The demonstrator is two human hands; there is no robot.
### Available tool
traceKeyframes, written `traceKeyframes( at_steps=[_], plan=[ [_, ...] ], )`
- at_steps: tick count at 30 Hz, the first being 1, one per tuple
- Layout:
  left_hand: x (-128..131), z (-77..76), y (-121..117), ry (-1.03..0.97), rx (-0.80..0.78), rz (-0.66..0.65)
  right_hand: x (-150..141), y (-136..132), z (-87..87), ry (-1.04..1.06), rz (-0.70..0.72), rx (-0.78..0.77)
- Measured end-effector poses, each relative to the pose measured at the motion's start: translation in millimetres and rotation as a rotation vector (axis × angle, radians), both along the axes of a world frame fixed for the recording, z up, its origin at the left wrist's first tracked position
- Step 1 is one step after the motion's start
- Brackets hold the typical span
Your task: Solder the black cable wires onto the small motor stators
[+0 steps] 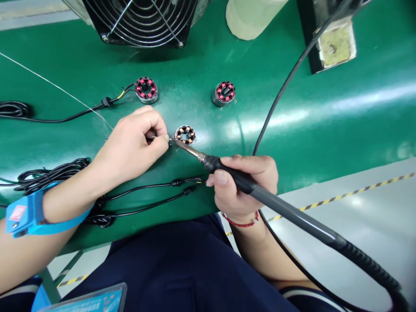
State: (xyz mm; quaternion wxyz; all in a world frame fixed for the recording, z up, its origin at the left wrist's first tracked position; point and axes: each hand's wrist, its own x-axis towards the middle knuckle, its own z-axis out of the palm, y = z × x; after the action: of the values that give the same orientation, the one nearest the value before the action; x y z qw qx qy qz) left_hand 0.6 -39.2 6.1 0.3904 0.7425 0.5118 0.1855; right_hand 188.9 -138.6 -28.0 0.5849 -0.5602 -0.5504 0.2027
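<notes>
My right hand [245,184] is wrapped round the black handle of a soldering iron [292,210]. Its metal tip meets the left edge of a small motor stator [185,135] with copper windings. My left hand [136,143] is closed in a pinch at that same edge. A thin silvery solder wire [61,90] runs from the upper left into it, and a short end shows by the fingertips. Behind lie a stator with red windings [147,89], joined to a black cable, and another red-wound stator [224,93].
A fan with a wire guard [146,21] stands at the back, beside a pale container [251,17]. At back right is a sponge [338,45] in a black holder. Coiled black cables [52,175] lie at left. The iron's cord [286,82] arcs across the green mat [325,108].
</notes>
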Motion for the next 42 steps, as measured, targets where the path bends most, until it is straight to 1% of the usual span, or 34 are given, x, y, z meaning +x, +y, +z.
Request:
traceKeyframes(
  at_steps=[9, 18, 22, 25, 32, 37, 42],
  plan=[
    [-0.7, -1.6, 0.3, 0.008, 0.035, -0.001, -0.7, 0.5, -1.5, -0.067, 0.029, 0.010],
    [-2.7, -1.1, -0.4, -0.043, 0.002, 0.018, 2.0, -3.0, -4.9, -0.035, -0.003, -0.010],
    [-3.1, -1.4, -0.5, -0.088, -0.006, -0.036, 1.2, -0.7, -3.5, -0.021, -0.004, -0.015],
    [-2.8, -1.5, -0.7, -0.035, 0.031, -0.069, 0.8, -0.9, -3.3, -0.024, 0.000, -0.025],
    [-2.4, -0.7, -0.9, -0.006, 0.013, -0.014, 0.3, -2.9, -6.2, -0.030, 0.009, -0.022],
    [-1.4, -1.2, -1.0, -0.004, 0.018, 0.015, 0.2, -1.5, -4.7, -0.050, 0.019, -0.011],
    [-0.3, 0.2, -0.5, 0.000, 0.004, 0.016, 0.4, -1.4, -3.8, -0.054, 0.013, -0.018]
  ],
)
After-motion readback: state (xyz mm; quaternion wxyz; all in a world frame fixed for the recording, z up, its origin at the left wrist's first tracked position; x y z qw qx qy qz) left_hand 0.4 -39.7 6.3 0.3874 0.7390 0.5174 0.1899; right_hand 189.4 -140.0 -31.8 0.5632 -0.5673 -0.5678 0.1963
